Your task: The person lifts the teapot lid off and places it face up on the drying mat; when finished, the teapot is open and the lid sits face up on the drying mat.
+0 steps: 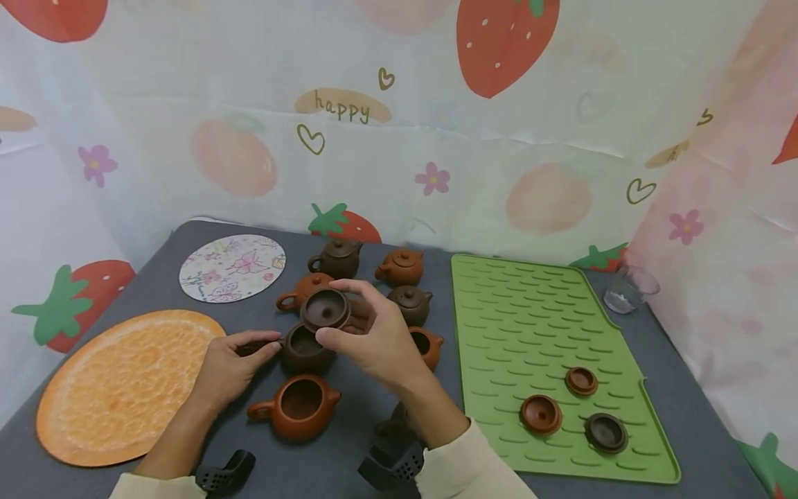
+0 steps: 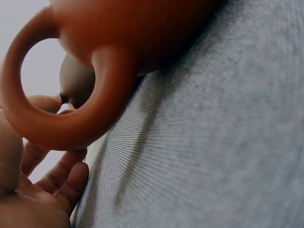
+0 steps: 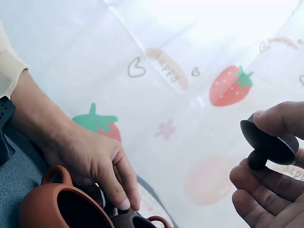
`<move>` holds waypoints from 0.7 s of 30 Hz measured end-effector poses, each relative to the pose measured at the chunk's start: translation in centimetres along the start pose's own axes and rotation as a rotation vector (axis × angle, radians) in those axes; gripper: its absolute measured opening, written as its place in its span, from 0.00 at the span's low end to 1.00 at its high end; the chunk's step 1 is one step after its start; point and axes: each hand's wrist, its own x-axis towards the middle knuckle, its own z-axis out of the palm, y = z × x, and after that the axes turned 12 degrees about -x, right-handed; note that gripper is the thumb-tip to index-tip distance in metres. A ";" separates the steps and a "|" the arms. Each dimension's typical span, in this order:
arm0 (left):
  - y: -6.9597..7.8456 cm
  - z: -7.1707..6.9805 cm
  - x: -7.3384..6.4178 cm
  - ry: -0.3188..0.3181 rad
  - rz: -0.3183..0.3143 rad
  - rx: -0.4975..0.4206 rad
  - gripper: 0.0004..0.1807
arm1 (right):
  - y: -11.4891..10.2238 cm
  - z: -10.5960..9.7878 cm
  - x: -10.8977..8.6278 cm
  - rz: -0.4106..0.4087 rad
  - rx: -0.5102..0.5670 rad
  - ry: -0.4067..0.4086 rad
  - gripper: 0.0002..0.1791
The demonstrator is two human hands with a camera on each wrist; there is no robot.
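My left hand (image 1: pixel 233 367) pinches the handle of a dark brown teapot (image 1: pixel 305 357), whose top is uncovered. Just above that pot's mouth, my right hand (image 1: pixel 380 333) holds a dark lid (image 1: pixel 325 308) between thumb and fingers, hollow underside turned toward the head camera. The lid's knob (image 3: pixel 258 159) points downward in the right wrist view. Nearer to me stands a reddish-brown teapot (image 1: pixel 302 416) with its mouth uncovered; its handle (image 2: pixel 71 135) covers part of my left hand in the left wrist view. Another uncovered reddish teapot (image 1: pixel 430 348) is partly hidden behind my right hand.
Lidded teapots stand farther back: two dark ones (image 1: pixel 341 260) (image 1: pixel 411 305) and reddish ones (image 1: pixel 400 266). A green mat (image 1: pixel 517 319) at right bears three loose lids (image 1: pixel 541 414). Beyond it is a clear glass (image 1: pixel 630 291). Two round mats (image 1: pixel 131 388) (image 1: pixel 233 267) lie left.
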 end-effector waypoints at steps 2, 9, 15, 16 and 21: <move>0.0 0.0 0.0 -0.002 -0.001 -0.001 0.09 | -0.1 -0.3 -0.4 -0.025 -0.029 0.016 0.30; -0.3 -0.1 0.1 0.001 -0.012 0.009 0.09 | -0.5 -1.5 -1.6 -0.111 -0.111 0.077 0.29; -0.5 -0.2 0.1 0.002 -0.015 -0.001 0.09 | -0.7 -2.5 -2.6 -0.148 -0.108 0.089 0.30; -0.6 -0.2 0.1 0.003 -0.014 -0.002 0.09 | -0.8 -2.6 -2.8 -0.149 -0.106 0.092 0.30; -0.6 -0.1 0.1 0.003 -0.008 -0.012 0.09 | -0.9 -3.4 -3.7 -0.152 -0.118 0.099 0.31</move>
